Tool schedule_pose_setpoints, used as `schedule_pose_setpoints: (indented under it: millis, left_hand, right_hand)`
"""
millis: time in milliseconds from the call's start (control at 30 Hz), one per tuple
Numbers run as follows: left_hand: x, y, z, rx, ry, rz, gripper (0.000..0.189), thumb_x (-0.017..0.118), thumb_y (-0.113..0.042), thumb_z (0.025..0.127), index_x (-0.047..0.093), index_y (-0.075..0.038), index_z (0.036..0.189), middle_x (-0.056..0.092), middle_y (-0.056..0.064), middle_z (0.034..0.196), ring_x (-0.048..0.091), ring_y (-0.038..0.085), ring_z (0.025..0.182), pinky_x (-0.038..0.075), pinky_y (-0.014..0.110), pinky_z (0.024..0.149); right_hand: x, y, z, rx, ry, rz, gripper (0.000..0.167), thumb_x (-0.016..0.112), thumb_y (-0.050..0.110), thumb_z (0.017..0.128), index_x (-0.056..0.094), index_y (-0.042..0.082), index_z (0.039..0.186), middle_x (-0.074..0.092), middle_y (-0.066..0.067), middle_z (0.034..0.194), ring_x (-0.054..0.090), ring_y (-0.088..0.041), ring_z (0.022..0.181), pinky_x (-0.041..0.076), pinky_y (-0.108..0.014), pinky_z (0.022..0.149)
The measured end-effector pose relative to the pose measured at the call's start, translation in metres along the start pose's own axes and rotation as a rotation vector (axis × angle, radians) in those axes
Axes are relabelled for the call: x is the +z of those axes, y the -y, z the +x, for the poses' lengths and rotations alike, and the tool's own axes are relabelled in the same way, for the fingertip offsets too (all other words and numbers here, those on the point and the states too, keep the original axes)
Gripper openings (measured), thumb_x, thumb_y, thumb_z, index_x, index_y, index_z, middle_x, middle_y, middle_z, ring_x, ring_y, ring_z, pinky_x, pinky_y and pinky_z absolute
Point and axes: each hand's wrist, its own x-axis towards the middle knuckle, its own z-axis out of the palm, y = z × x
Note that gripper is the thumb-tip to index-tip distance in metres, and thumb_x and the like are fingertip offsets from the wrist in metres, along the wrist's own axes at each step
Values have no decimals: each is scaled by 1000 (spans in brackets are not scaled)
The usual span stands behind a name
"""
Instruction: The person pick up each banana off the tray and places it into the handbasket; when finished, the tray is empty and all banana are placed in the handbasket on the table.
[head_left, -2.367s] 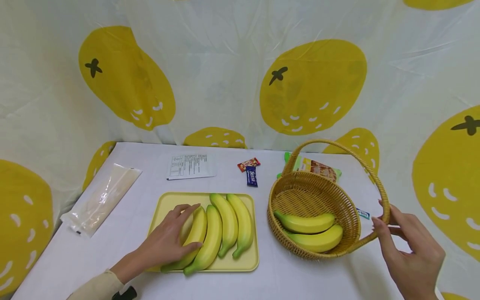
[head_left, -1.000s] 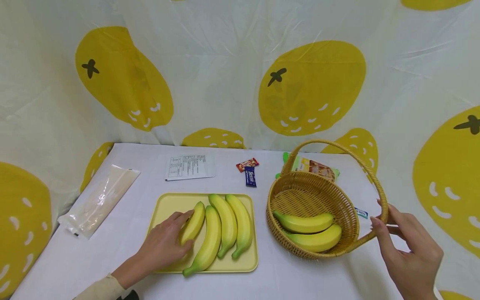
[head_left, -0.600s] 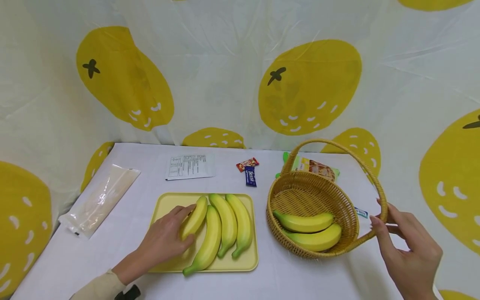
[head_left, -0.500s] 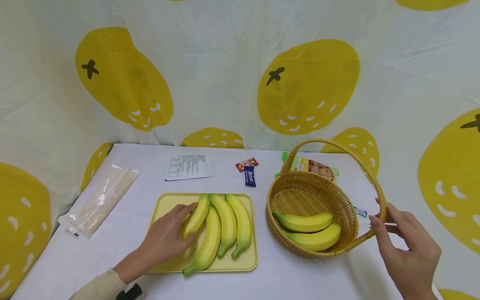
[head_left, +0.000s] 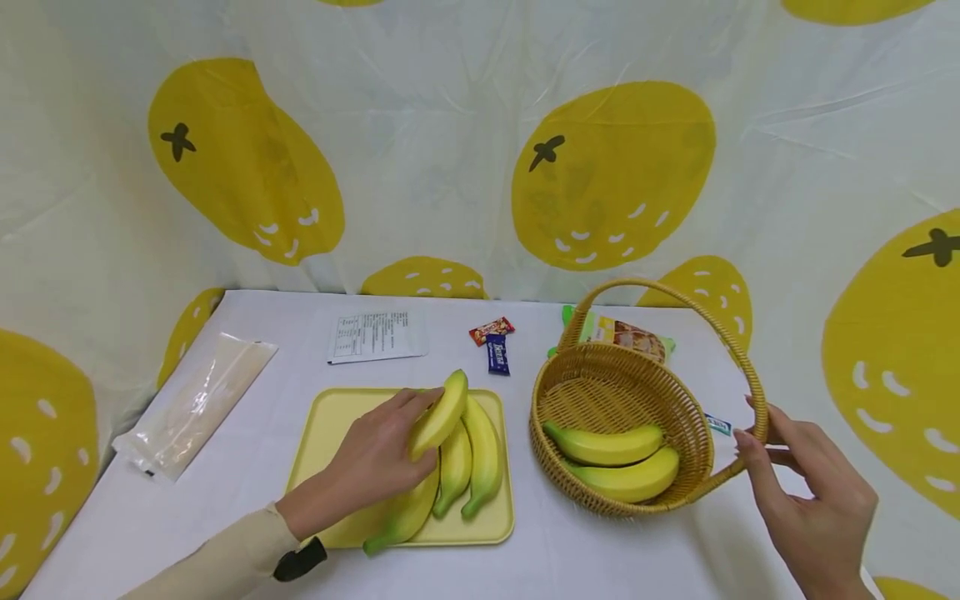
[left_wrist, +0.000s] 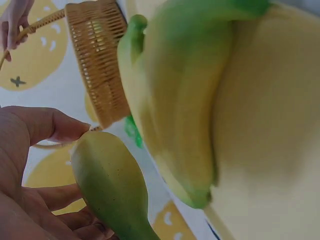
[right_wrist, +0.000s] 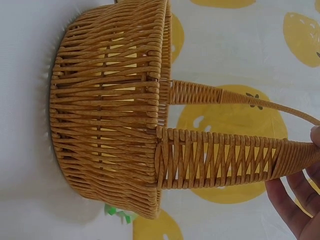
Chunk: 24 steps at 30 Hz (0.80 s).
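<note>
My left hand (head_left: 386, 454) grips a yellow banana with a green tip (head_left: 442, 414) and holds it raised over the tray. In the left wrist view, thumb and fingers close around that banana (left_wrist: 111, 177). Beneath it, several bananas (head_left: 483, 458) lie side by side on the pale yellow tray (head_left: 330, 408), partly hidden by the hand. On the right, my right hand (head_left: 817, 500) pinches the handle of a wicker basket (head_left: 542, 433). Two bananas (head_left: 611, 444) rest inside this basket. The right wrist view shows fingers at the top of the basket's handle (right_wrist: 220, 157).
Behind the tray lie a white printed packet (head_left: 377, 336), a red snack wrapper (head_left: 492, 330) and a blue one (head_left: 497, 354). A clear bag (head_left: 198, 408) is at left. A green-edged food packet (head_left: 633, 337) sits behind the basket, and a small blue-white packet (head_left: 717, 423) beside it.
My left hand took hold of the leftmost banana, lifted it and moved it to the right above the others. The right hand stays on the basket handle.
</note>
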Motion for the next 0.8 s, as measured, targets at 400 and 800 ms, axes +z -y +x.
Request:
schedule_pose_setpoints:
  millis: [400,800]
  left_hand:
    - [8,-38,40,115,73,-72,74,75,-23,82,57,-11,152,65,1,126,60,13,91,51,34,72]
    - [21,-84,76,208,145,-123,78,71,-26,81,53,-12,156,63,0,121,53,11,85,45,26,67]
  right_hand:
    - [0,1,1,-6,0,-3,31,81,-3,88,73,-19,113,75,-17,96,67,-3,92,50,-10,80]
    - [0,1,1,-11,13,5,31,81,-3,88,72,-20,113,75,-17,100,67,-4,93,50,-10,80]
